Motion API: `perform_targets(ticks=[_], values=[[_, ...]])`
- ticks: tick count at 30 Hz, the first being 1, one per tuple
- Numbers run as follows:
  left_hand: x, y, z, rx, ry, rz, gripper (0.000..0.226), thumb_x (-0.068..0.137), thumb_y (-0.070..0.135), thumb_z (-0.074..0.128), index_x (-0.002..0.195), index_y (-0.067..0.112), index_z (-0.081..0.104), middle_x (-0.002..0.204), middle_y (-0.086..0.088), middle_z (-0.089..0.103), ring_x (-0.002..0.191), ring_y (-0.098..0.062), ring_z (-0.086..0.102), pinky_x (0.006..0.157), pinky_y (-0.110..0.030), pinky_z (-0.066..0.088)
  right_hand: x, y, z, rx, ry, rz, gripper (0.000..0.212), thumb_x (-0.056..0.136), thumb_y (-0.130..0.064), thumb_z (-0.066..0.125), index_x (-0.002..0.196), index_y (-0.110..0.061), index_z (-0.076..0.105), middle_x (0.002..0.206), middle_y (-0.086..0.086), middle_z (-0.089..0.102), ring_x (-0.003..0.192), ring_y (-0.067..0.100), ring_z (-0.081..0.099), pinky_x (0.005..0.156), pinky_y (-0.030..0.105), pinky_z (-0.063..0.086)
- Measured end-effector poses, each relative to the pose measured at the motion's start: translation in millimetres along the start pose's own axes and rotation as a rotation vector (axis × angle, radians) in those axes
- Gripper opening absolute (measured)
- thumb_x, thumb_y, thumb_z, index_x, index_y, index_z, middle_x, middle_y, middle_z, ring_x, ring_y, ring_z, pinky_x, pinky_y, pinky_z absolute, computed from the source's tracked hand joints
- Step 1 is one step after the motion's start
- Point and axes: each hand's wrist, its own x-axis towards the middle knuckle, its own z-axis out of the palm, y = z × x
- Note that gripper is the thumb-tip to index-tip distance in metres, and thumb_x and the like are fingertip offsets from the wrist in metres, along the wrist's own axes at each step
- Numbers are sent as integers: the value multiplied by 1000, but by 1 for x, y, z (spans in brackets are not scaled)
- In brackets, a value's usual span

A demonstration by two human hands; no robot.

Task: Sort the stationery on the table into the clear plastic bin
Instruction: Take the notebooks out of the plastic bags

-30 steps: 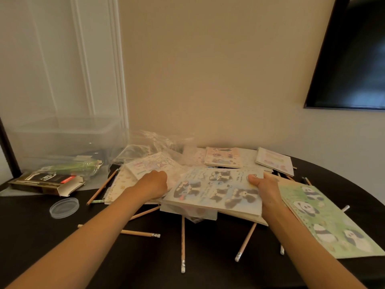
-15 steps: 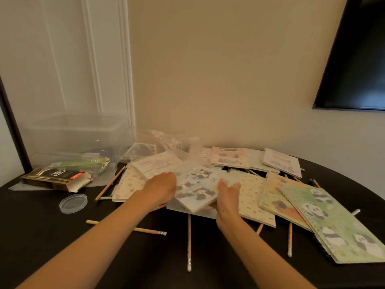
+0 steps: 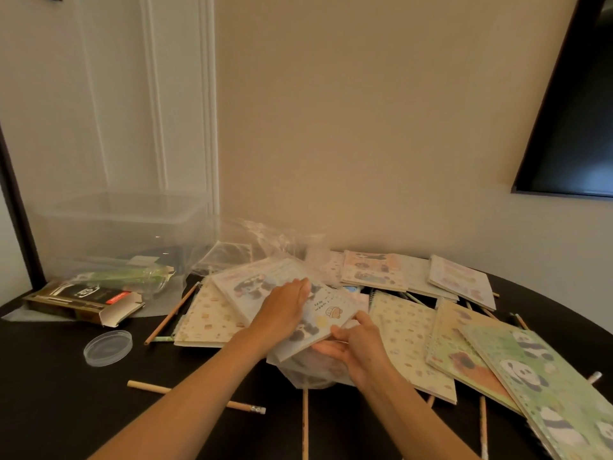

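A plain cream painted wall (image 3: 365,127) fills the back of the room. On the left it meets a white wooden panel with raised strips (image 3: 159,127) that run up and down. A thin dark post (image 3: 16,210) shows at the left edge. High on the right is a big black flat screen (image 3: 577,134) with a faint blue glow. Below is a round black table (image 3: 49,376). The light is warm and dim.

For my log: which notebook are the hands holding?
The small panda notebook in the middle: left hand rests on it, right hand grips its edge.
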Motion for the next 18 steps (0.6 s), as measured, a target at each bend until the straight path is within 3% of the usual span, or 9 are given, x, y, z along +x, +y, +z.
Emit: perform_targets(ticks=[3,6,10,14,18], values=[[0,-3,-2,-68,50,40,42,103,29,23,131,13,49,135,-5,51,124,-21,45,100,-30,32,13,4,16,8,30,-13,41,89,19,36,118,-7,50,89,16,64,62,27,66,47,34,57],[1,-6,-6,-122,76,78,41,102,32,27,136,19,46,142,1,45,134,-15,36,110,-30,28,25,8,32,1,40,-29,41,89,17,36,118,-7,50,87,17,66,59,27,65,46,33,56],[3,-6,-10,-168,84,99,40,102,31,29,133,19,50,134,1,53,125,-13,46,99,-21,30,34,10,46,2,39,-31,39,87,18,32,114,-4,49,87,17,64,64,26,64,54,37,56],[3,-7,-10,-198,30,89,40,102,31,28,133,20,50,136,3,52,126,-13,44,102,-22,29,38,10,43,-117,38,41,21,90,12,39,100,0,53,74,15,62,58,25,64,43,27,51],[2,-6,-7,-196,-22,86,39,102,32,28,133,21,50,134,1,53,125,-14,45,100,-22,30,43,7,29,-244,0,168,14,93,2,47,92,7,59,68,17,63,53,22,66,43,27,49]])
